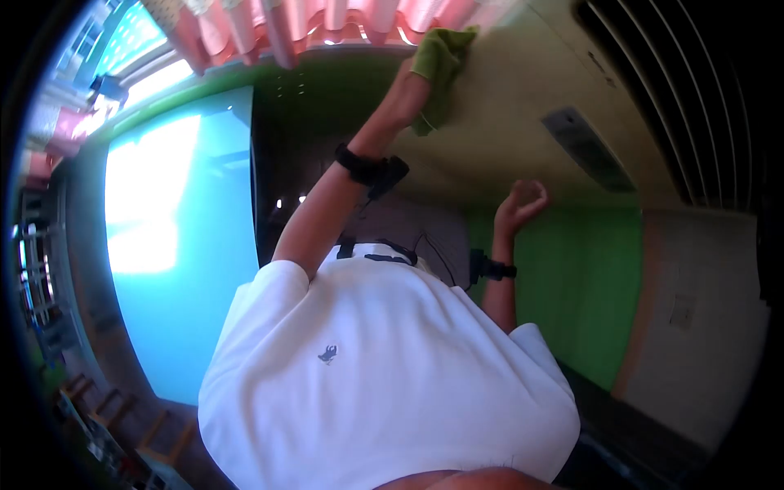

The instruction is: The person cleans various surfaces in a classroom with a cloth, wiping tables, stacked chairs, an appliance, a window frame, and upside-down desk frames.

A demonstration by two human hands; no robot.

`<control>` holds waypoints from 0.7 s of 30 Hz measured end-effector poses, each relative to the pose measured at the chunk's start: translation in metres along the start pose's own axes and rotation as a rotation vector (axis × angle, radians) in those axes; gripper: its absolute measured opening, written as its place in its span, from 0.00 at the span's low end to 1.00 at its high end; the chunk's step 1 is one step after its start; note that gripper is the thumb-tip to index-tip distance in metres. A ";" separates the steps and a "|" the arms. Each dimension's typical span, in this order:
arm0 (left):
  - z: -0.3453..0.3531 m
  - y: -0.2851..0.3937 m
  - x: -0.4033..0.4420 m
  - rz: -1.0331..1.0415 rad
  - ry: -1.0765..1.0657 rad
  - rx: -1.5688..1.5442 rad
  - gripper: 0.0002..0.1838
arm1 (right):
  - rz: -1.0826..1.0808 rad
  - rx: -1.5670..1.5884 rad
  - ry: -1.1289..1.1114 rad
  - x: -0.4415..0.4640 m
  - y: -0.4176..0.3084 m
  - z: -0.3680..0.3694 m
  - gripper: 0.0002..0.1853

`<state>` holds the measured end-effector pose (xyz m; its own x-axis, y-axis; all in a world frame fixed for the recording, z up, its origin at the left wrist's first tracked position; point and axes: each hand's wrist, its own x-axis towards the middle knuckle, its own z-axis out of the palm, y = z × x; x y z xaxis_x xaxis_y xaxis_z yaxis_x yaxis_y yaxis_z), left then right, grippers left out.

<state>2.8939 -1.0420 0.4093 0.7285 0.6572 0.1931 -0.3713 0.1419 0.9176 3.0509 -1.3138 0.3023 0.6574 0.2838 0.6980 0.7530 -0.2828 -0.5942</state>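
Note:
My left hand (406, 96) reaches far up and is closed round a green cloth (442, 72). The cloth lies against a large beige panel (498, 106), near the pink curtains. A black strap with a small device circles my left wrist. My right hand (524, 204) is raised just below the panel's lower part, fingers loosely curved and apart, holding nothing. Another black band is on my right wrist.
Dark slatted vents (678, 106) and a grey label plate (588, 149) are at the upper right. Pink curtains (310, 24) hang along the top. A glossy pale-blue surface (196, 327) stands at the left, a green panel (580, 286) at the right.

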 end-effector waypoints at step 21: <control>-0.291 -0.041 -0.265 -0.528 0.745 0.829 0.12 | -1.123 0.630 -1.589 -0.195 -0.266 0.347 0.13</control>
<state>2.5487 -1.0065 0.2192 0.0713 0.9618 -0.2643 0.5444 0.1845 0.8183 2.7319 -0.9756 0.1855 -0.8270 0.5538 0.0971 0.4359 0.7406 -0.5113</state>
